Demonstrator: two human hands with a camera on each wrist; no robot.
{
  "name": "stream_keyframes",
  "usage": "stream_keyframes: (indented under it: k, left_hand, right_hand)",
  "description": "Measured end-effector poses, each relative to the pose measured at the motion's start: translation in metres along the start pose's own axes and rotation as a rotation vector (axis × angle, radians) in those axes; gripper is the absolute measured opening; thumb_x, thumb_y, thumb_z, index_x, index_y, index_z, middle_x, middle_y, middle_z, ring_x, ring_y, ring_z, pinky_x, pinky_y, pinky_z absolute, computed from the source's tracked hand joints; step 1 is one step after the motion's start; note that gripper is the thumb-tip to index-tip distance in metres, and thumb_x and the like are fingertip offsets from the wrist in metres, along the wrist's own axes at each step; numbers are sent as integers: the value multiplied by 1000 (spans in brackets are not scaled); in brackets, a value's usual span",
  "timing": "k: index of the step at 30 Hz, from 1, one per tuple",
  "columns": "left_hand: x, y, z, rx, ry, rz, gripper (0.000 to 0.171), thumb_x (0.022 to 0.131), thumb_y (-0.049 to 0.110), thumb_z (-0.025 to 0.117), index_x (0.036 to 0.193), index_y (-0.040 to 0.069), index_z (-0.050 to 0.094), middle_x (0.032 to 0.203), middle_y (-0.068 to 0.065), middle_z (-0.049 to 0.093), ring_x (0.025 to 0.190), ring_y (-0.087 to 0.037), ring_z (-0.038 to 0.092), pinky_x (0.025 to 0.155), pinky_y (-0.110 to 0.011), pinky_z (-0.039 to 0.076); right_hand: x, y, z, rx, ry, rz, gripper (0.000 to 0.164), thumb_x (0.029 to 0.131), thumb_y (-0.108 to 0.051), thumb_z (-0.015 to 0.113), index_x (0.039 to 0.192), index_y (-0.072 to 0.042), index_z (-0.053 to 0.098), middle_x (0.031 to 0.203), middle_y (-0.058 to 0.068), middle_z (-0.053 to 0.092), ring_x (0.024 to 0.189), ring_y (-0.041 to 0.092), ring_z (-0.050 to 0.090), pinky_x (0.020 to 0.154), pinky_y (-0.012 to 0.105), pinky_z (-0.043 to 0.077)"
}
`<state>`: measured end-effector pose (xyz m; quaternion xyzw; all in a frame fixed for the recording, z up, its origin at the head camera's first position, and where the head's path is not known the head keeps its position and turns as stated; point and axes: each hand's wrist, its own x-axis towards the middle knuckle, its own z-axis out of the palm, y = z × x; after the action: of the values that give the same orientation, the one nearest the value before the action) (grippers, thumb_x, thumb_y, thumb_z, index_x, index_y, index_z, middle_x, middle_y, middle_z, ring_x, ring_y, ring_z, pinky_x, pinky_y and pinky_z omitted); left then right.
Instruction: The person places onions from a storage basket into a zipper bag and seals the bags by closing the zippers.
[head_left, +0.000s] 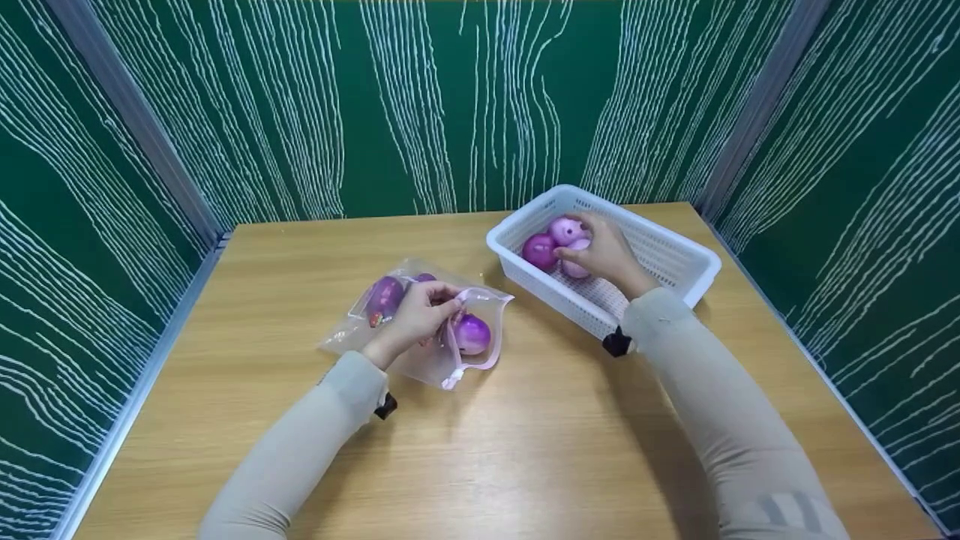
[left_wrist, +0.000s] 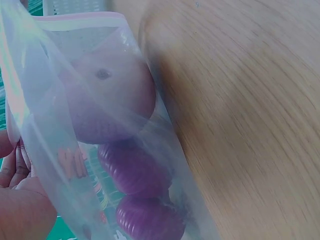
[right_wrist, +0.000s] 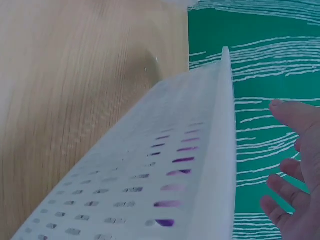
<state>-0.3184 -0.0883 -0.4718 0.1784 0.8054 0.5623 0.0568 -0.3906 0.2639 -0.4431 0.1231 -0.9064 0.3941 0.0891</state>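
Observation:
My left hand (head_left: 418, 313) pinches the upper edge of a clear zip bag (head_left: 427, 366) with a pink seal strip, holding its mouth apart. Near that mouth lies a round purple onion-like piece (head_left: 472, 335); more purple pieces (head_left: 385, 298) sit deeper inside. Through the film, the left wrist view shows one large round piece (left_wrist: 112, 105) and two ridged ones (left_wrist: 135, 170). My right hand (head_left: 609, 255) reaches over a white basket, thumb and fingers spread around a pale purple piece (head_left: 576, 265). Beside it are a darker round piece (head_left: 540, 252) and another pale one (head_left: 564, 229).
The white perforated basket (head_left: 697, 264) stands at an angle at the table's back right, its raised walls around the purple pieces. Green panels (head_left: 517, 97) with white wavy lines enclose the wooden table (head_left: 480, 465) at the back and sides.

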Motion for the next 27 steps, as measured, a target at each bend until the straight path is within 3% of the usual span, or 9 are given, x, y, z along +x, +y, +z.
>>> stream_keyframes:
  k: [9,16,25,27]
  left_hand:
    - [2,-1,0,17,4,-32,22,106,6,66,126,1,75,106,-15,78,87,-14,68,59,-19,53]
    - [3,-1,0,21,-3,-21,22,106,7,66,126,1,76,105,-14,77,83,-12,66,52,-18,48]
    - [3,-1,0,12,-4,-8,21,106,6,66,123,-2,75,105,-17,78,83,-12,67,61,-18,54]
    - [3,-1,0,8,-6,5,21,105,3,66,122,-5,75,106,-20,78,87,-11,69,70,-17,58]
  right_hand:
    - [8,12,-4,57,-80,89,87,90,-5,84,166,-7,41,167,23,44,154,49,43,128,64,37]
    - [14,18,-13,71,-142,127,88,91,-8,82,168,-9,38,171,22,39,159,51,34,129,68,31]
    - [24,15,-22,16,-216,108,86,90,-13,84,165,-4,41,170,26,40,157,53,34,126,71,34]
    - [25,15,-25,-4,-228,100,86,90,-15,84,165,-4,42,170,25,40,157,53,34,126,71,35]
